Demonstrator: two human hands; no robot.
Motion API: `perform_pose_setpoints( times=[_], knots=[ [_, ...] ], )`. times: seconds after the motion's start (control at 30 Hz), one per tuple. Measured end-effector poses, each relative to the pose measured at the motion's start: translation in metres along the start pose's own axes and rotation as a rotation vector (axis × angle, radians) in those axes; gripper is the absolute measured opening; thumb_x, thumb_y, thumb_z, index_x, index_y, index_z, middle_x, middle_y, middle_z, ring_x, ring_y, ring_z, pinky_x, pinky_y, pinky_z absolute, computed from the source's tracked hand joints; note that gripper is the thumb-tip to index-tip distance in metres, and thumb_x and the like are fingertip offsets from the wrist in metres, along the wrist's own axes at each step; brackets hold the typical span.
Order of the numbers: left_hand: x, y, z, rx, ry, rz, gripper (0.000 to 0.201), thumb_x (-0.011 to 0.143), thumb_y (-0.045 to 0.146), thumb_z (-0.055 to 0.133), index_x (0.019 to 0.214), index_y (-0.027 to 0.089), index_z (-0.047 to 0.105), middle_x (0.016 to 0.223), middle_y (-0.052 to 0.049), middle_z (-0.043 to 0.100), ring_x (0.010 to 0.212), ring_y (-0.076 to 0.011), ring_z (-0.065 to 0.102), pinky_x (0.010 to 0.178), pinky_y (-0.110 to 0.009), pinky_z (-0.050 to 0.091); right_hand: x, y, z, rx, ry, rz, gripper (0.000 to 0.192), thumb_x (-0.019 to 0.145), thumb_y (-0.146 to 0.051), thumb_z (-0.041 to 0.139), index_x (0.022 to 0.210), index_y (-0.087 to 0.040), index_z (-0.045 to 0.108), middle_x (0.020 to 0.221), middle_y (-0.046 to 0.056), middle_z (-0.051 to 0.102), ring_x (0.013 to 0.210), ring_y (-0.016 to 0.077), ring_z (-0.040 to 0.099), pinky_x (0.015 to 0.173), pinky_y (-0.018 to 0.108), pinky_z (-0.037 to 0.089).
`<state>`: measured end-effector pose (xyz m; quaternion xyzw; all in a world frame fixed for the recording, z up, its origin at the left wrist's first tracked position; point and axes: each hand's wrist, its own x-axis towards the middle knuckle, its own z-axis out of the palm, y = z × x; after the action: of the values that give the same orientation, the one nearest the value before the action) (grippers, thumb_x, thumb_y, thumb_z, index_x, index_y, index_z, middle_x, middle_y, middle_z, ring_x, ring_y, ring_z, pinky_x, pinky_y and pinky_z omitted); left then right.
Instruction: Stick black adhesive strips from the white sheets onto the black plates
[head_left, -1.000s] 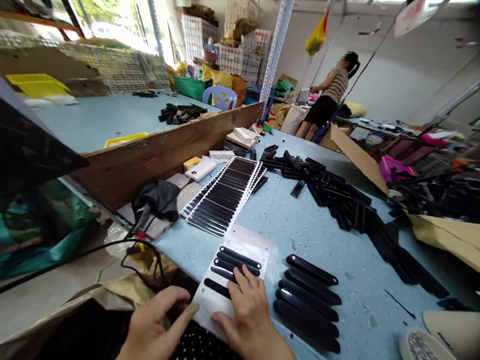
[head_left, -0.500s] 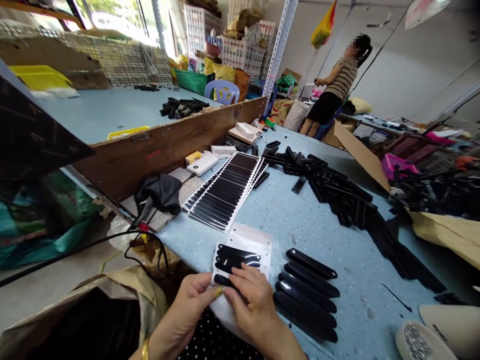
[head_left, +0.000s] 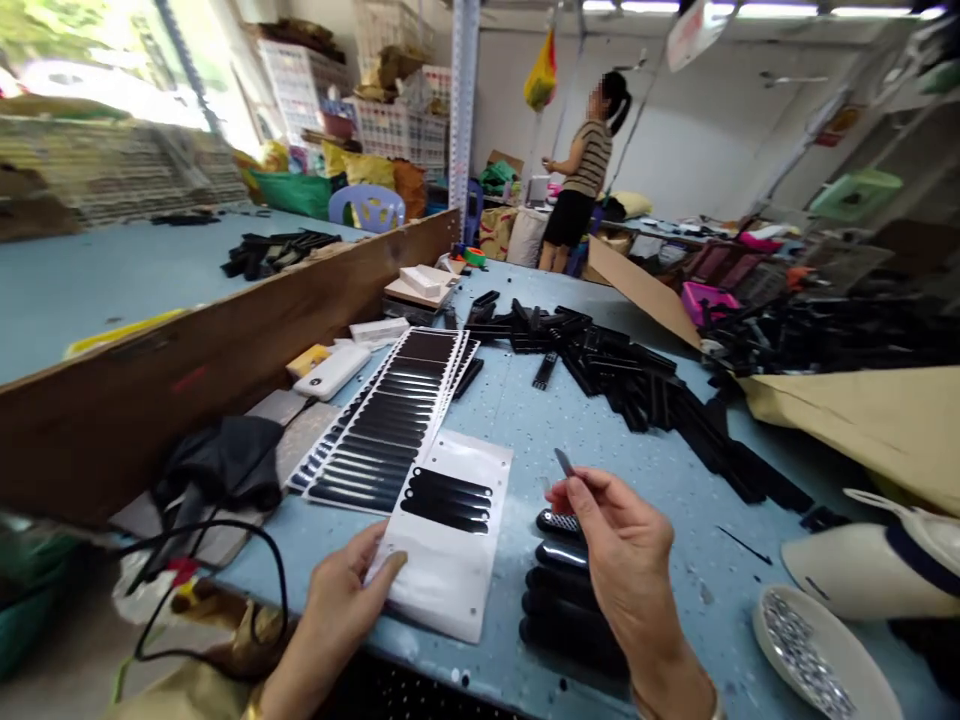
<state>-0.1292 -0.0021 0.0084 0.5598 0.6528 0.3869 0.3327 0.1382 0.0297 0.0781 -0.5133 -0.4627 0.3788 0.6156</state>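
Note:
My left hand (head_left: 349, 590) pinches the near left edge of a white backing sheet (head_left: 435, 585), thumb on top. Several black rounded strip stickers (head_left: 450, 502) are stuck across the sheet's middle. My right hand (head_left: 626, 545) is raised to the right of the sheet, fingers closed on a thin dark strip sticker (head_left: 563, 462) seen nearly edge-on. Below that hand, several long black rounded pieces (head_left: 559, 605) lie in a row on the table, partly hidden by the hand and wrist. The farthest piece (head_left: 556, 522) has a patterned face.
More sticker sheets (head_left: 382, 420) lie beyond, beside a white power bank (head_left: 332, 370). A heap of black parts (head_left: 615, 360) spreads across the blue table (head_left: 517, 400). A bowl of small metal bits (head_left: 814, 650) stands front right. A person (head_left: 581, 180) stands at the back.
My right hand has left the sheet and moved right and up with a thin strip. The sheet, bent before, now lies flatter, and fewer strips show on it. The view has turned right.

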Motion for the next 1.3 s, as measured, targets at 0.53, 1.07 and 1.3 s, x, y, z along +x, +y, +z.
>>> perform_pose_setpoints(
  times=[0.53,1.07,1.3],
  knots=[
    [-0.011,0.111,0.116,-0.438,-0.672,-0.213,0.032,0.077,0.045,0.069,0.063,0.016,0.061,0.052,0.001,0.063,0.041,-0.0089,0.053,0.043,-0.018,0.038,-0.054,0.026,-0.083,-0.563,-0.151,-0.600,0.018,0.088,-0.022,0.059,0.094,-0.012,0.072,0.067,0.008,0.065,0.055,0.0197,0.060,0.046,0.032,0.046],
    [0.039,0.107,0.122,0.115,-0.253,0.237,0.026,0.077,0.045,0.063,0.078,0.022,0.073,0.069,-0.002,0.073,0.061,-0.0188,0.066,0.057,-0.028,0.050,-0.004,0.036,-0.144,-0.302,0.015,0.074,0.010,0.074,-0.020,0.074,0.084,-0.019,0.076,0.078,0.004,0.072,0.073,0.0188,0.066,0.066,0.031,0.053],
    [0.044,0.087,0.136,0.303,-0.468,0.526,0.027,0.086,0.032,0.048,0.082,0.021,0.072,0.075,-0.003,0.075,0.067,-0.0194,0.069,0.062,-0.030,0.053,-0.012,0.054,-0.139,-0.392,-0.126,0.102,0.010,0.071,-0.015,0.071,0.079,-0.020,0.076,0.075,0.004,0.073,0.071,0.0197,0.068,0.067,0.032,0.053]
  ],
)
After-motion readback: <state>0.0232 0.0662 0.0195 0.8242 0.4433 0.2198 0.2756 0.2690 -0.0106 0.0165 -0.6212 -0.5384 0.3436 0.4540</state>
